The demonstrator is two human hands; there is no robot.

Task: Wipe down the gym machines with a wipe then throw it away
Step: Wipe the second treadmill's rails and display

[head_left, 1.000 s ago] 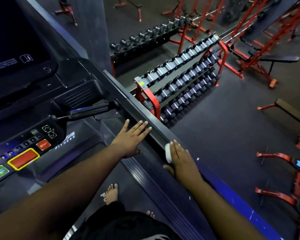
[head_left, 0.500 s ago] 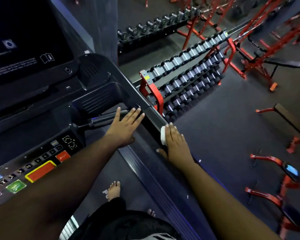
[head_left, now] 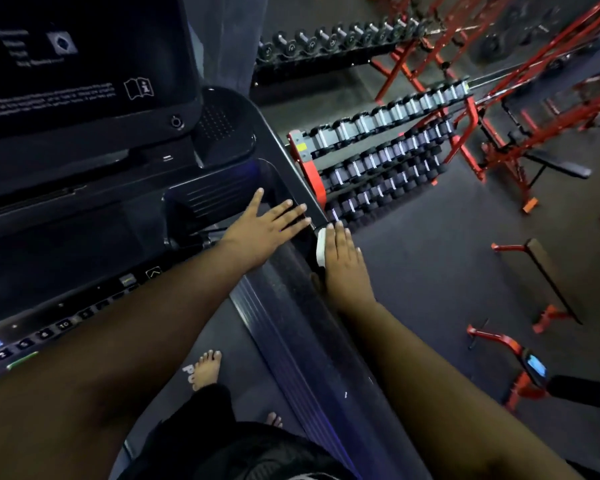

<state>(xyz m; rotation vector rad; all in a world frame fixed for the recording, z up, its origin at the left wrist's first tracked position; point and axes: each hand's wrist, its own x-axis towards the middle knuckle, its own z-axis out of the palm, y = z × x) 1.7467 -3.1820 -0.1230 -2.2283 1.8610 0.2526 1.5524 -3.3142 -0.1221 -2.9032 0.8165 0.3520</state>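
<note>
Dim gym floor, dark rubber matting, viewed from on a treadmill point(head_left: 174, 216). Nearest: bare feet on the belt point(head_left: 222, 393), both forearms reaching forward.

Right hand point(head_left: 343, 261): fingers straight and flat, palm down on the right side rail point(head_left: 302, 317), pressing the folded white wipe point(head_left: 321, 247) against the rail's outer edge. Wipe shows only at the hand's inner side; rest hidden under the palm.

Left hand point(head_left: 264, 226): open, fingers spread, resting flat on the console's right shoulder just beside the rail's upper end. Holds nothing; appears to brace.

Console button strip point(head_left: 59, 327) and dark screen point(head_left: 84, 64) lie further left and up. Beyond the rail: red dumbbell rack point(head_left: 378, 157), then red benches well apart.

Judgement: step in hand is wiping the side rail; wipe is near its upper end. To do it well, keep even palm pressure, run the wipe along the rail's full length, and wrap over the outer edge. Console and handles look still to do; disposal not yet due.
</note>
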